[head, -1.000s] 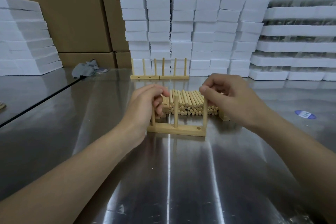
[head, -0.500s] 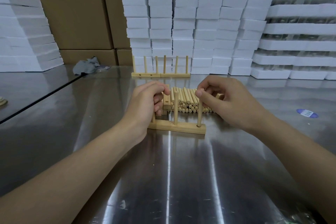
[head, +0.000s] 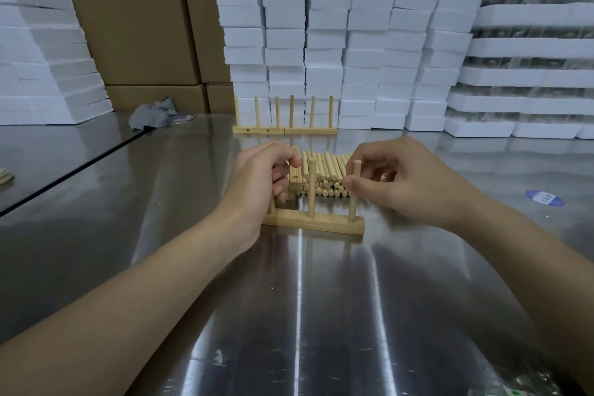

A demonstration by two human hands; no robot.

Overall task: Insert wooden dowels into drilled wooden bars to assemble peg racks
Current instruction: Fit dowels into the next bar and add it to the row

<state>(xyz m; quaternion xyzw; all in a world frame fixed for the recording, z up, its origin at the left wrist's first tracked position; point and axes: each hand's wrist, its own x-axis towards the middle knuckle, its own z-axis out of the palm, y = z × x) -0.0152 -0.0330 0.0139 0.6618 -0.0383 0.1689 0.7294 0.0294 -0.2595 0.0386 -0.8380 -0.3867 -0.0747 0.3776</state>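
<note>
A drilled wooden bar [head: 321,224] lies across the steel table in front of me. Three dowels stand in it. My left hand [head: 260,183] grips the left dowel, which is mostly hidden behind the fingers. The middle dowel [head: 311,190] stands free. My right hand [head: 398,182] pinches the right dowel [head: 353,202] near its top, between thumb and fingers. Behind the bar lies a pile of loose dowels [head: 328,175], with spare drilled bars [head: 295,177] stacked at its left end.
Two finished peg racks [head: 284,128] stand side by side further back. White foam blocks [head: 337,42] are stacked along the back and right, cardboard boxes [head: 135,16] at the back left. A grey rag [head: 152,116] lies at the table seam. A blue sticker [head: 544,197] is on the right.
My right hand brought the right dowel from a tilt above the bar's end to upright in its hole. The left hand stayed on the left dowel.
</note>
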